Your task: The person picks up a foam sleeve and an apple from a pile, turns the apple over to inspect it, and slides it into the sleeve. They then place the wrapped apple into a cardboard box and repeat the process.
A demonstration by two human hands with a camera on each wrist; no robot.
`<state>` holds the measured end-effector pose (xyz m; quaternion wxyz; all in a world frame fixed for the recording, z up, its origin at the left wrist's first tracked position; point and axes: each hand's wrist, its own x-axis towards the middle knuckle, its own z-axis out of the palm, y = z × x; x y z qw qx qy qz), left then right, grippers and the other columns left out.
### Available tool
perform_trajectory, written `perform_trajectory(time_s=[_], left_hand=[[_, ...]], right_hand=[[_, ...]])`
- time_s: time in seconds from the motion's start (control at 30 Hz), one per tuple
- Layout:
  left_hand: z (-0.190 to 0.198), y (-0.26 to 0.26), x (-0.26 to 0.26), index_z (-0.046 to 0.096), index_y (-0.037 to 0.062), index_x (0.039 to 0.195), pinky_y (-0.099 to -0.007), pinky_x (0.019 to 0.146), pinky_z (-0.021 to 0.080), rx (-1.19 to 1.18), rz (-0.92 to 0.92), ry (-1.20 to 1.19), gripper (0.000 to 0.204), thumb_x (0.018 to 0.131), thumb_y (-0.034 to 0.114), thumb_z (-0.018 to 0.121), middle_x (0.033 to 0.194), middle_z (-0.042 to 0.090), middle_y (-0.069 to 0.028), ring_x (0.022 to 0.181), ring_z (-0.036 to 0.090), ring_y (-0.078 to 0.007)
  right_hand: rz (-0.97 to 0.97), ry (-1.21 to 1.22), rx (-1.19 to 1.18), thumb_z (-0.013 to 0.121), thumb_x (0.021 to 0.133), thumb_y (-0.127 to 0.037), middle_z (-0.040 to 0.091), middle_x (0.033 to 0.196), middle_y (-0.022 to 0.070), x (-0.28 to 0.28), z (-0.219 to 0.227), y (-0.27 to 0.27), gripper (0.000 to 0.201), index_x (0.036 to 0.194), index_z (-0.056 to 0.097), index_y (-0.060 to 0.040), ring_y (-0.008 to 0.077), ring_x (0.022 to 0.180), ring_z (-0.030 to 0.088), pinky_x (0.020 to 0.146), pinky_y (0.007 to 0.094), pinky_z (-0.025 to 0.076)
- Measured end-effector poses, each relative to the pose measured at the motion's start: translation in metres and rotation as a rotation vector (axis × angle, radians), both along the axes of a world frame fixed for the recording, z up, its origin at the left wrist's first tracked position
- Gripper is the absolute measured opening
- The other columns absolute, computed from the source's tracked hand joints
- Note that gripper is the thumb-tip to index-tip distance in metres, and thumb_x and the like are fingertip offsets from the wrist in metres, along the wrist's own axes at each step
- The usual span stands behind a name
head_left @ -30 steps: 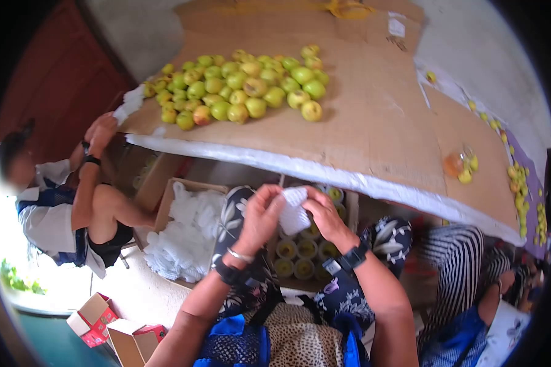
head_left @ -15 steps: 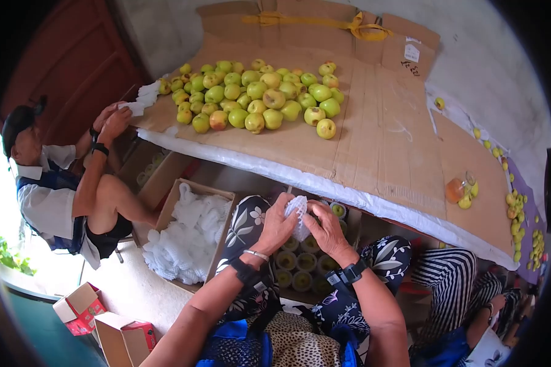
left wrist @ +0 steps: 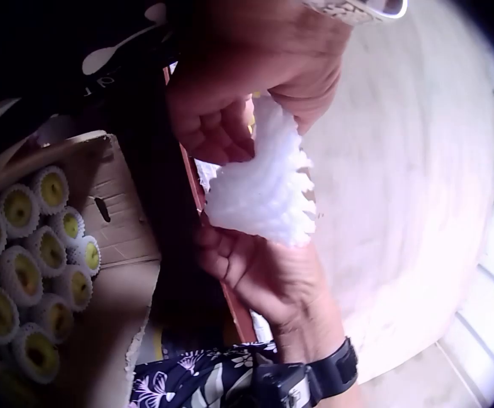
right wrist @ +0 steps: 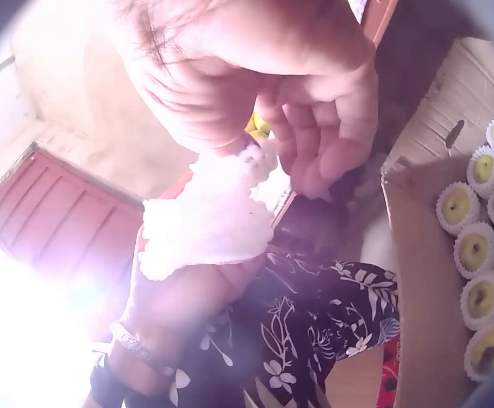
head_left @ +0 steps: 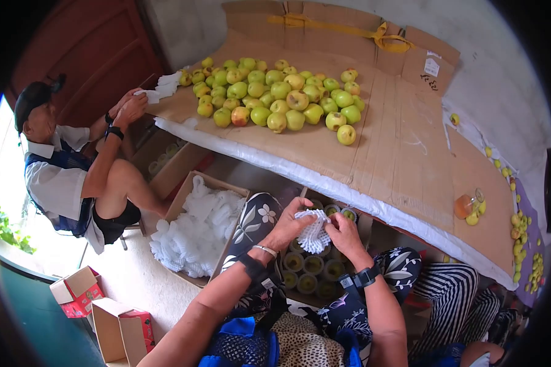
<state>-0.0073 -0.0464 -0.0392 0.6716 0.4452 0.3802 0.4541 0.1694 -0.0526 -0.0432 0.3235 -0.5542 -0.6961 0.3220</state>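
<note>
A white foam fruit net [head_left: 315,236] is held between both hands over the lap. My left hand [head_left: 291,224] pinches one side of its gathered upper edge, and my right hand [head_left: 347,236] pinches the opposite side. In the left wrist view the foam net [left wrist: 264,191] looks thin and folded, with a scalloped edge; no fruit shows inside it. Just below the hands stands a cardboard box [left wrist: 124,204] holding rows of apples [right wrist: 474,251] in similar foam nets. To the left, a carton holds a heap of loose foam nets [head_left: 193,229].
Ahead is a cardboard-covered table [head_left: 404,159] with a pile of yellow-green apples [head_left: 278,98] and a white padded front edge [head_left: 288,165]. Another person [head_left: 67,159] sits at the left, handling white foam. Someone's striped trousers [head_left: 450,300] are close on the right. Red cartons [head_left: 125,333] lie lower left.
The foam net has gone from a narrow upright shape to a wider, drooping one between the fingers. The head view has shifted, so the table and apples appear farther right.
</note>
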Motion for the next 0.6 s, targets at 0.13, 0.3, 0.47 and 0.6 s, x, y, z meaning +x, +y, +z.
perform_trajectory(time_s=[0.13, 0.3, 0.47, 0.6], left_hand=[[0.008, 0.003, -0.01, 0.042, 0.0106, 0.122, -0.0269, 0.077, 0.048, -0.134, -0.067, -0.308, 0.035, 0.088, 0.008, 0.051, 0.099, 0.059, -0.0051, 0.088, 0.058, -0.0135], [0.001, 0.004, -0.011, 0.042, 0.0062, 0.123, -0.0285, 0.084, 0.047, -0.235, -0.122, -0.448, 0.032, 0.092, 0.011, 0.045, 0.105, 0.057, -0.008, 0.094, 0.057, -0.0156], [0.005, -0.003, -0.007, 0.041, 0.009, 0.124, -0.034, 0.079, 0.048, -0.273, -0.195, -0.013, 0.04, 0.094, 0.034, 0.041, 0.11, 0.053, -0.003, 0.098, 0.054, -0.0157], [-0.02, -0.003, -0.006, 0.049, 0.0112, 0.107, -0.0252, 0.058, 0.044, -0.175, -0.201, 0.191, 0.034, 0.094, 0.041, 0.038, 0.091, 0.053, 0.0002, 0.073, 0.051, -0.0101]], right_hand=[[0.037, 0.504, -0.575, 0.05, 0.088, -0.018, 0.062, 0.08, 0.005, -0.001, -0.002, -0.003, 0.019, 0.094, 0.057, -0.0018, 0.0129, 0.069, 0.059, 0.061, 0.0293, 0.05], [-0.055, 1.089, -0.573, 0.047, 0.093, -0.02, 0.06, 0.091, 0.0023, -0.01, -0.008, 0.004, 0.02, 0.1, 0.056, -0.004, 0.0096, 0.081, 0.057, 0.07, 0.0266, 0.048], [-0.039, 1.287, -0.521, 0.047, 0.093, -0.016, 0.059, 0.095, 0.0027, -0.01, 0.008, 0.005, 0.016, 0.1, 0.054, -0.0033, 0.0108, 0.085, 0.057, 0.075, 0.0264, 0.047], [-0.053, 0.958, -0.278, 0.052, 0.09, -0.016, 0.058, 0.082, 0.0002, -0.004, -0.004, 0.012, 0.017, 0.092, 0.057, 0.0, 0.0057, 0.076, 0.053, 0.065, 0.0226, 0.044]])
